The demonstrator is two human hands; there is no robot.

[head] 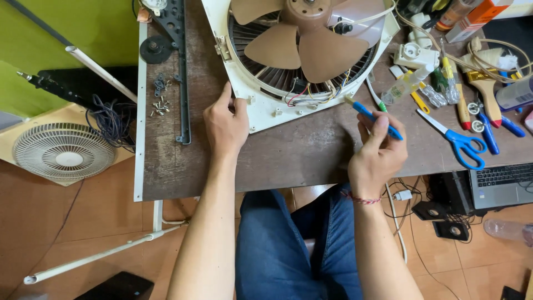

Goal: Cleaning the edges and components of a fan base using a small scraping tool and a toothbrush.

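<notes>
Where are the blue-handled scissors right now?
In the head view, the blue-handled scissors lie on the wooden table, right of the right hand, beside the laptop.

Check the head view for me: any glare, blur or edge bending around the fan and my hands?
Head view: even, soft light, no glare on the fan housing; left hand and right hand sharp; faint shadows under both; table edge bows slightly from wide-angle distortion.
</notes>
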